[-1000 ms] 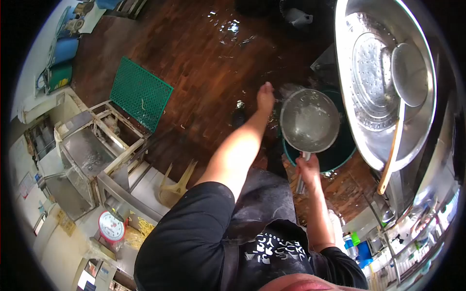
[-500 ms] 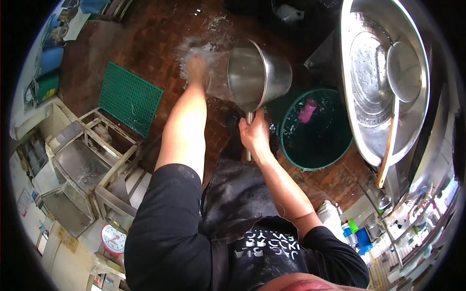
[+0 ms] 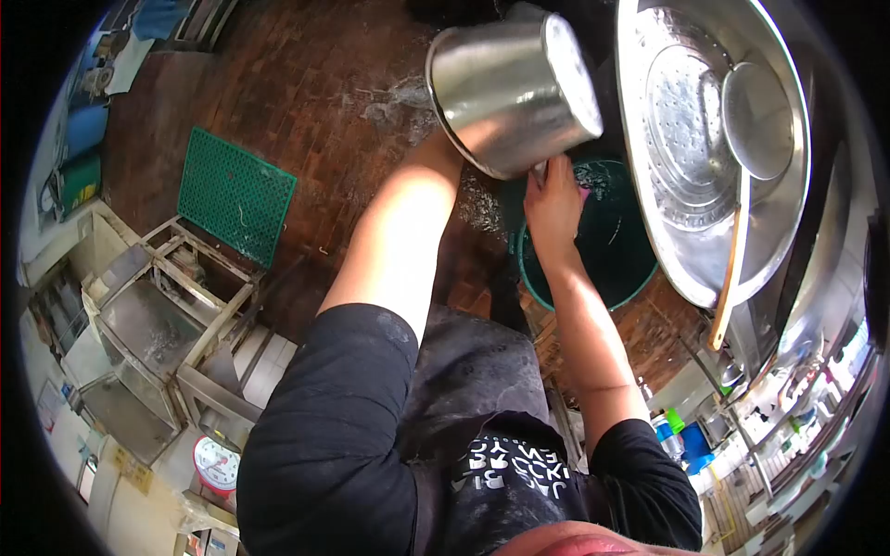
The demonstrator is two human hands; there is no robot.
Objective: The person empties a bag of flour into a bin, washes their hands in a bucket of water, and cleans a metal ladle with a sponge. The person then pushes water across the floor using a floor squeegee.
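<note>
One metal pot (image 3: 510, 97), one green tub (image 3: 630, 273), one wide metal basin (image 3: 691, 269), one wooden-handled ladle (image 3: 758, 120), one green mat (image 3: 236, 196), one dial scale (image 3: 217, 463)

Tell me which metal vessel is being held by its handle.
The deep pot, held in the right hand; the wide, shallow basin has no hand on it.

Green lattice mat (image 3: 236, 196) beside a worn frame (image 3: 220, 322), and a red-rimmed dial scale (image 3: 216, 463)

Your right hand (image 3: 555, 211) holds a tipped steel saucepan (image 3: 505, 100) by its handle (image 3: 540, 170) near a green tub (image 3: 627, 297); the saucepan hides your left hand.
</note>
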